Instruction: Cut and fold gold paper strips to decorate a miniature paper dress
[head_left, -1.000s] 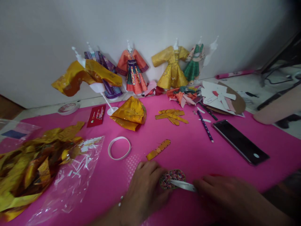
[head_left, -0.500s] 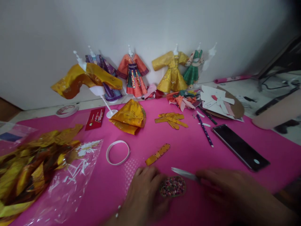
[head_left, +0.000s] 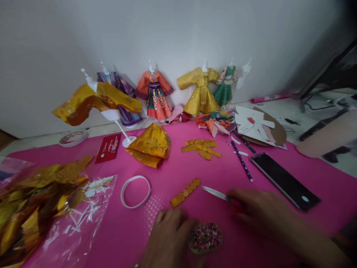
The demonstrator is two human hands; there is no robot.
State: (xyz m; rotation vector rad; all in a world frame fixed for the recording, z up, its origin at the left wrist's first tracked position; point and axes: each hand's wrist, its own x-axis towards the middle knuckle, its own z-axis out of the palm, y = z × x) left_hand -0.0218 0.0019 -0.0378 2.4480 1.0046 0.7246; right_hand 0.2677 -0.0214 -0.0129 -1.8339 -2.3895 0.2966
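Note:
In my right hand [head_left: 251, 208] are scissors [head_left: 214, 193] with red handles, their blades together and pointing left, low over the pink mat [head_left: 173, 167]. My left hand [head_left: 170, 234] is at the bottom centre, its fingertips blurred beside an oval, multicoloured beaded piece [head_left: 205, 237]; whether it grips the piece is unclear. Just above that hand lies a yellow strip [head_left: 185, 192] with dark dots along its edge. A pile of plain yellow strips [head_left: 201, 148] rests farther back. Left of the dotted strip is a white ring of tape [head_left: 135, 191].
Small dress forms in robes, one orange [head_left: 154, 95], stand along the wall. A clear bag [head_left: 80, 219] and yellow cloth scraps [head_left: 28, 208] cover the left. A phone [head_left: 284, 181], a purple pen [head_left: 242, 160] and card pieces [head_left: 253, 124] lie right. Folded yellow cloth [head_left: 152, 145] sits mid-left.
The view has tilted, so the mat's objects appear lower. My right hand and the scissors have moved slightly left and away from the oval piece.

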